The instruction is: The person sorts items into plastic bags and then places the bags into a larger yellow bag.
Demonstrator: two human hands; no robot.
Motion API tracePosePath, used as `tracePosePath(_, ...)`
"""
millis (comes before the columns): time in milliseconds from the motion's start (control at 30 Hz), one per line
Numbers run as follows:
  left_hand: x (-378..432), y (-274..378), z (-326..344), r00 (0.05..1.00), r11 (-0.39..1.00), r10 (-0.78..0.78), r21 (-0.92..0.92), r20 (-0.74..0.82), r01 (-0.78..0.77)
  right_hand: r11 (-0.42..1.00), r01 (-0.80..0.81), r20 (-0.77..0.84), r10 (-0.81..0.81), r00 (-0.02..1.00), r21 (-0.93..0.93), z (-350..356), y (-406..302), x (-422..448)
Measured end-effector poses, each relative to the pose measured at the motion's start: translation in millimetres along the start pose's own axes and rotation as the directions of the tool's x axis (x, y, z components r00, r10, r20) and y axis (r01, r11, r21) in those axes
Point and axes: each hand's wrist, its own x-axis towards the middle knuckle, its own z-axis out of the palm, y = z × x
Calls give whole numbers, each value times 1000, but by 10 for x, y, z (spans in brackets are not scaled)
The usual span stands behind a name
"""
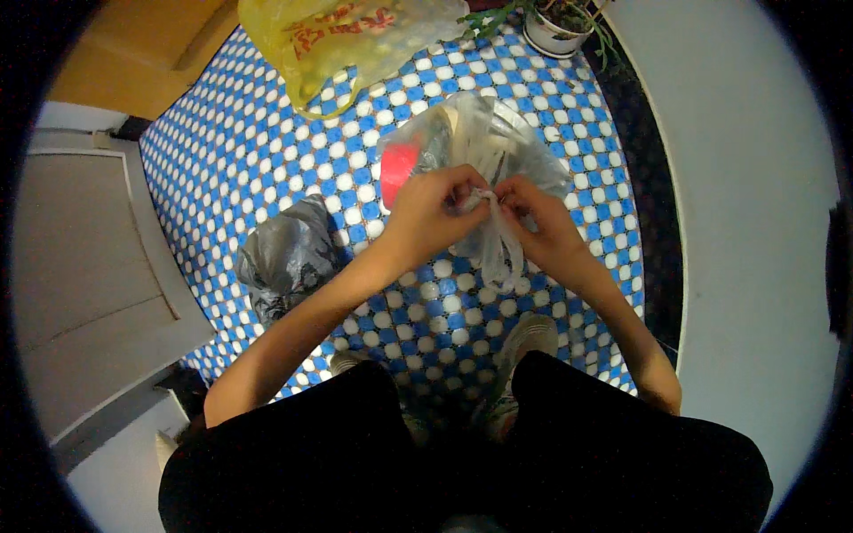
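A translucent plastic bag [533, 146] with mixed contents stands on the tiled floor in front of me. A red item [398, 170] shows at its left side; what it is I cannot tell. My left hand [436, 210] pinches the gathered, twisted handles of the bag from the left. From the right, my right hand [540, 223] grips the same twisted plastic, its fingertips close to those of the left. Loose handle loops [500, 256] hang below both hands. The fingers partly hide the twist.
A grey plastic bag [286, 250] sits left of my left forearm. At the top lie a yellow plastic bag [320, 53] bearing writing and a potted plant in a white pot [556, 36]. A pale wall [740, 200] bounds the right; a door [86, 233] is at left.
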Motion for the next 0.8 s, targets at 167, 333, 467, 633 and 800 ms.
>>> tracePosePath(167,-12,-60,72,995,999,23,-23,-96,-25,975,3,-26,-9,1000,-223,38,-64,28)
tracePosePath(333,-5,-48,81,996,991,25,-131,-82,-36,990,-110,9,112,994,-89,-95,-165,14)
tracePosePath(467,16,-87,61,998,980,49,-191,-44,-57,994,1,-42,-6,999,-112,-119,-220,-31)
tracePosePath(633,17,26,86,996,971,24,-234,-90,-45,991,49,-128,-65,990,-127,-142,-94,-141)
tracePosePath(800,3,130,146,969,946,143,-260,-202,-194,974,-139,-225,178,958,179,-71,-116,-334)
